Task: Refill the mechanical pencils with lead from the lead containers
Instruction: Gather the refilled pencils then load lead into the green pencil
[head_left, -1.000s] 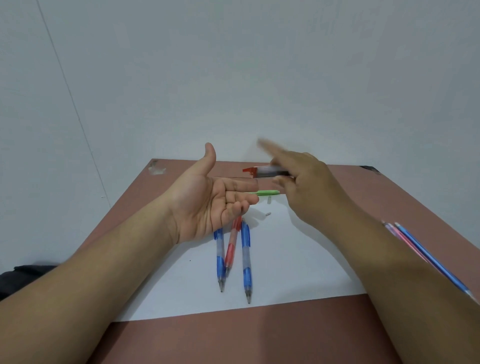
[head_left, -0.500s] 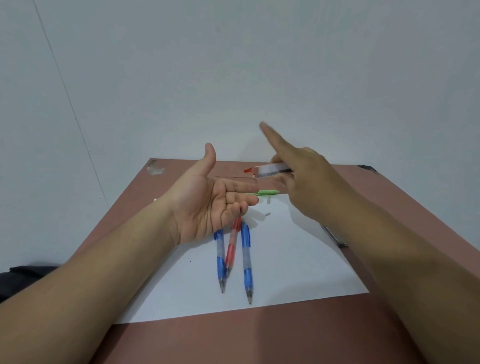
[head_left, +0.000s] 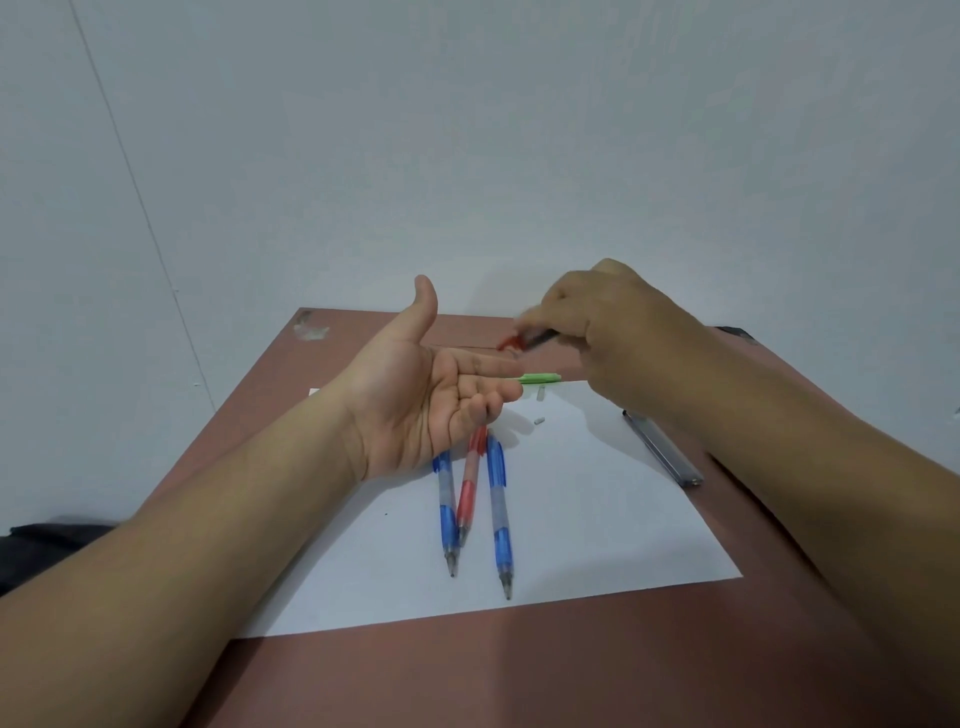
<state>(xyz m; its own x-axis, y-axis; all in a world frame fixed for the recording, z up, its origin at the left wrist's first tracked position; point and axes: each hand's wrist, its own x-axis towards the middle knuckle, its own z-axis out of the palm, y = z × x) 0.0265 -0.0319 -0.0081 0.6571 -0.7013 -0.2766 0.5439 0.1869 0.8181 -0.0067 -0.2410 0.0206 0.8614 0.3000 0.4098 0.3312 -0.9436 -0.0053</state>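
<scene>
White wall fills the top half. Reddish-brown table below it, with a white paper sheet lying on the tabletop.

Left hand is held palm-up above the sheet — thumb upright, index finger stretched out flat, other fingers loosely bent, holding nothing. Right hand is raised just past the left fingertips, its fingers curled round a lead container — clear tube with dark lead inside and a red end pointing toward the left palm; motion-blurred, so exact finger placement is hard to read.

Three mechanical pencils lie on the sheet, tips toward the camera, upper ends hidden under the left hand: left blue pencil, red pencil in the middle, right blue pencil. The red one touches the left blue near their tips.

Second lead container, dark and clear, lies at the sheet's right edge under the right forearm. Green pencil lies at the sheet's far edge, partly behind the left fingers. Two small white bits on the sheet near it — too small to identify.
</scene>
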